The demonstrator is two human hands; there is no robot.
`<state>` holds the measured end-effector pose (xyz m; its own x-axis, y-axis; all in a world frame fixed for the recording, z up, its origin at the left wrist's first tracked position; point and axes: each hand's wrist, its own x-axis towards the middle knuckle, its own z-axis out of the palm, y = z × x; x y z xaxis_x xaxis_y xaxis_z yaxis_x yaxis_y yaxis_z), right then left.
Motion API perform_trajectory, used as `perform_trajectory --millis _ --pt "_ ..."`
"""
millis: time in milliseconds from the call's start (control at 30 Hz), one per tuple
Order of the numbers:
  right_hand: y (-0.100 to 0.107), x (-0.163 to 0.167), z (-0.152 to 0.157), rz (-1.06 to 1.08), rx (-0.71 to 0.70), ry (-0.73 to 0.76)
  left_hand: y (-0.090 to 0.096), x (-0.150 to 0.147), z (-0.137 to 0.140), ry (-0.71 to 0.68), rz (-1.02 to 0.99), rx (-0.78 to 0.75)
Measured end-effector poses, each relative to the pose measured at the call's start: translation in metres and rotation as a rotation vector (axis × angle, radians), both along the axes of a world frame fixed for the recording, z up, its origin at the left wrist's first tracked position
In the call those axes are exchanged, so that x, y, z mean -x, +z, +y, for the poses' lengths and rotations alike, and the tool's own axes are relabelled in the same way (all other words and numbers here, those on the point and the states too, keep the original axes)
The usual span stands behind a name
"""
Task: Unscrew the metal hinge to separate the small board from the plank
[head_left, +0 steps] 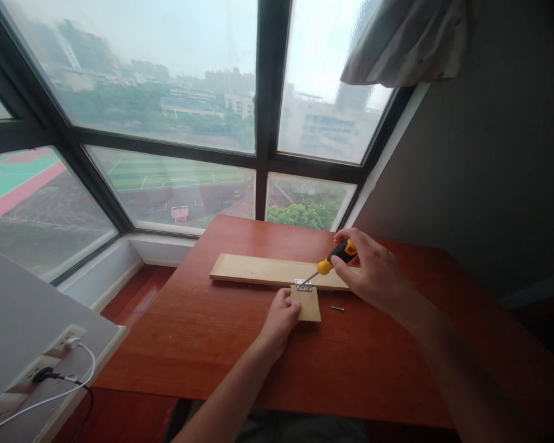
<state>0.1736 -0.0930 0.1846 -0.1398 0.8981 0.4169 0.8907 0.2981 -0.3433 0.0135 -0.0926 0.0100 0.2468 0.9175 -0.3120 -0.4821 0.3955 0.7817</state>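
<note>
My right hand (373, 267) grips a yellow and black screwdriver (338, 256) by its handle. The shaft slants down to the left, and its tip meets a small silver hinge (303, 284). That hinge spans the edge of a long pale wooden board (253, 269) and a small wooden block (309, 306). My left hand (284, 314) is closed on the left side of the block, thumb on top. A loose screw (337, 308) lies on the table to the right of the block.
The reddish-brown table (203, 344) reaches back to the windows (175, 184). A curtain (406, 43) hangs at upper right. At lower left, a white cable (90, 363) and a black plug (44, 374) are in wall sockets.
</note>
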Motion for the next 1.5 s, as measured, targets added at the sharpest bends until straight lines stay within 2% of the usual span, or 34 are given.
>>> perform_trajectory --millis 133,367,633,833,1000,1300,1500 --pt "-0.0001 0.0006 0.003 -0.022 -0.03 -0.027 -0.0018 -0.0002 0.0004 -0.003 0.015 -0.008" --pt "-0.0002 0.0 -0.0003 0.021 -0.013 0.066 -0.0039 -0.001 0.0006 0.004 0.021 -0.027" --pt "0.0012 -0.0001 0.0051 -0.012 -0.023 -0.035 -0.003 -0.0006 0.0006 -0.004 0.015 -0.011" --pt "0.0006 -0.0018 0.0019 0.008 -0.021 0.032 -0.0036 -0.0008 0.0007 0.003 0.016 -0.006" --pt "0.0015 -0.0025 0.0041 -0.046 -0.014 -0.03 -0.003 -0.0005 0.0006 0.006 0.017 -0.005" --pt "0.0003 -0.0036 0.0023 0.022 -0.031 0.083 -0.0034 -0.0011 0.0008 0.012 0.001 -0.004" --pt "-0.0004 -0.0032 0.0043 -0.054 -0.024 -0.026 -0.0017 -0.0005 0.0004 0.009 0.017 0.0"
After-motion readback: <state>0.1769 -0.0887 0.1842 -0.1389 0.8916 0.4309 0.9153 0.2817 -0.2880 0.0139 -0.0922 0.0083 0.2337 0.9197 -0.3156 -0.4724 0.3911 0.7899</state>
